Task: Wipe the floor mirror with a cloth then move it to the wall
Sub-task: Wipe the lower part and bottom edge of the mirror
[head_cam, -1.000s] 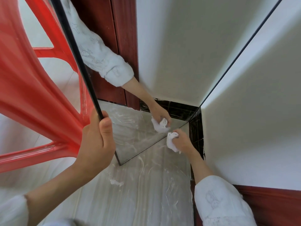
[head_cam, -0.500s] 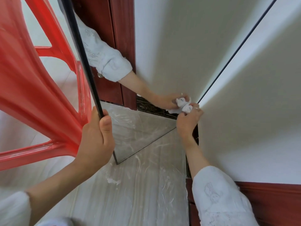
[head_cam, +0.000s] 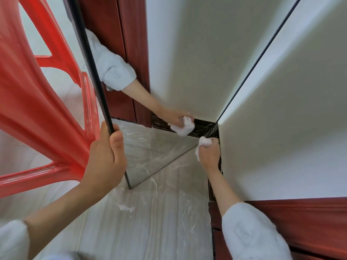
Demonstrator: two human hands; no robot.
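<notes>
Two bare hands work on the tall black-framed floor mirror (head_cam: 169, 72), which stands on the pale streaked floor (head_cam: 150, 222) with a red plastic chair (head_cam: 37, 109) just to its left. The left hand (head_cam: 105, 158) is wrapped tightly around the mirror's left frame edge low down, thumb on the glass. To the mirror's right, near its lower right corner, the right hand (head_cam: 209, 156) clutches a small crumpled white cloth (head_cam: 203, 142) pressed against the glass, beside the white wall (head_cam: 281, 128).

The mirror (head_cam: 169, 72) runs off the top edge. Most of the cloth (head_cam: 203, 142) is buried in the right hand (head_cam: 209, 156). The red chair (head_cam: 37, 109) is cut by the left and top edges.
</notes>
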